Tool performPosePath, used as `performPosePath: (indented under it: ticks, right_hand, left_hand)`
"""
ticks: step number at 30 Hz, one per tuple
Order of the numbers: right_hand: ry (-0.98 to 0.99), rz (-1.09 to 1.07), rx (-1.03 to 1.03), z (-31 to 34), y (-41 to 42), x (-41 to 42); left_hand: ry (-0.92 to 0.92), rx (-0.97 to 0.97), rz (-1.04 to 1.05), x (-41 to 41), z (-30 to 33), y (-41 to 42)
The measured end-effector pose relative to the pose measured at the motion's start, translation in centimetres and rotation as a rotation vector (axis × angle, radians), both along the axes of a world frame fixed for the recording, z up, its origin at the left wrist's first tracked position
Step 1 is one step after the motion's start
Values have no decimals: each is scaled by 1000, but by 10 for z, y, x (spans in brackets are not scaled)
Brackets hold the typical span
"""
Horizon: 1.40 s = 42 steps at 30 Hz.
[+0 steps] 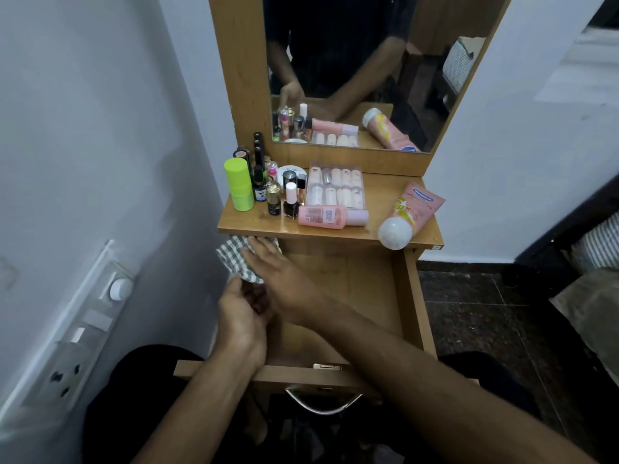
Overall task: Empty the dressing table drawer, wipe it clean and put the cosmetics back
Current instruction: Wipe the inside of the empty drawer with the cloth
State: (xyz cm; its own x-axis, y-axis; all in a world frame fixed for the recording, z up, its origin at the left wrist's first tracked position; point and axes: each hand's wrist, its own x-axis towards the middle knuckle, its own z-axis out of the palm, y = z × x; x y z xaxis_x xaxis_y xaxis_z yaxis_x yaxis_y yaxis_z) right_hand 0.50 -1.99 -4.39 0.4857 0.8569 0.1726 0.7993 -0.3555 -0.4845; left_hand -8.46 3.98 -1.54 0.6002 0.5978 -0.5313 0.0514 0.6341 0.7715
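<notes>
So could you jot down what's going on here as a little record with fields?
stage: wiping the emptied drawer
drawer: pulled open, nothing visible inside except the cloth and hands
right hand: fingers flat, pressing the checked cloth at the drawer's back left corner
left hand: loosely cupped beside the cloth
tabletop: cosmetics parked here, including a green bottle, a pink tube and a lying pink bottle

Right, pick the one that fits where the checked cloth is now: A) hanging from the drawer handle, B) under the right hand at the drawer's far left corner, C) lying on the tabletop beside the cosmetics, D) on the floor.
B: the right hand presses flat on the checked cloth in the far left corner of the open drawer, below the tabletop.
</notes>
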Motion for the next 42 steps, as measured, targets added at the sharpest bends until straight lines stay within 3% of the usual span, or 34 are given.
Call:
performPosePath:
  ticks: [3, 9, 14, 21, 28, 35, 40, 42]
  right_hand:
    - [-180, 49, -156, 1, -9, 18]
    - [-196, -209, -221, 9, -47, 35]
    - [-358, -328, -274, 3, -77, 39]
    - [-343, -616, -415, 6, -141, 50]
    - [-265, -620, -475, 17, -144, 46]
    - [-217, -595, -377, 24, -150, 39]
    - [-108, -498, -383, 37, -165, 17]
    - [-1, -488, -291, 50, -179, 5]
  left_hand:
    - [52, 20, -118, 1, -1, -1]
    - [100, 105, -184, -2, 0, -2]
    - [141, 107, -230, -1, -3, -1]
    - [133, 148, -242, -2, -3, -2]
    - [135, 152, -249, -3, -3, -3]
    - [128, 166, -267, -4, -5, -4]
    - [123, 164, -301, -5, -5, -5]
    - [112, 193, -338, -6, -1, -9]
